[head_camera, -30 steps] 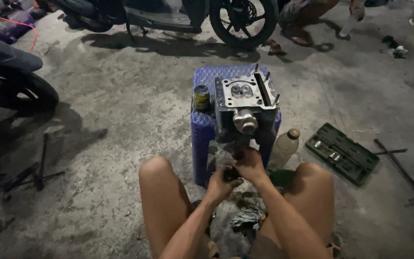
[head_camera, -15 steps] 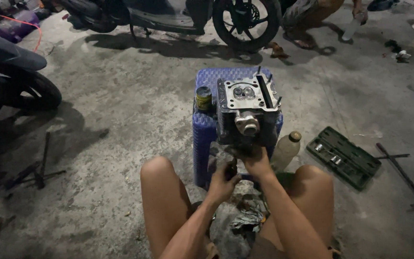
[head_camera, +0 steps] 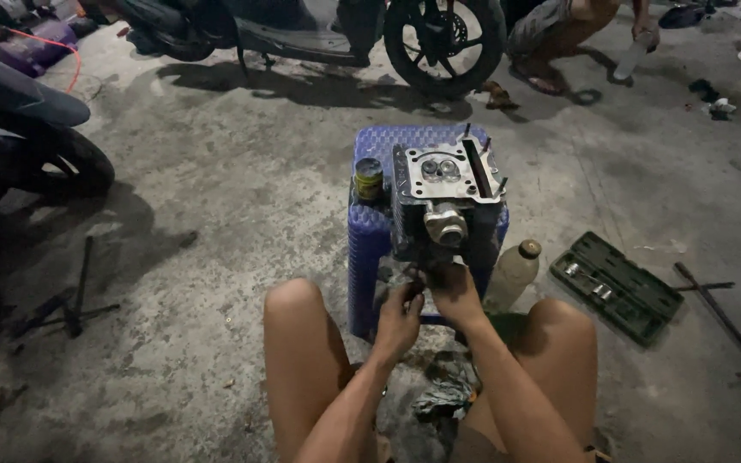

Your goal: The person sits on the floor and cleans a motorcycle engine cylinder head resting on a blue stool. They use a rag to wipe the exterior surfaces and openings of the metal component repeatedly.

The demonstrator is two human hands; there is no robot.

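A grey metal engine cylinder head (head_camera: 444,199) stands on a blue plastic stool (head_camera: 376,238) in front of me, its flat gasket face up. Both of my hands meet at its lower near side. My left hand (head_camera: 398,315) has its fingers curled around a small dark part or tool that I cannot make out. Beside it, my right hand (head_camera: 453,288) presses against the underside of the engine part, fingers closed; what it grips is hidden. A small yellow-banded tin (head_camera: 368,179) sits on the stool at the left of the engine part.
A plastic bottle (head_camera: 512,273) leans by the stool. An open green socket case (head_camera: 615,286) and a cross wrench (head_camera: 728,324) lie at right. Dirty rags (head_camera: 446,393) lie between my knees. Motorbikes (head_camera: 370,34) and a crouching person (head_camera: 564,34) are at the back.
My view has drifted slightly, so the stool sits a little higher and farther right. Both hands stay at the lower front of the engine part with only small finger movements.
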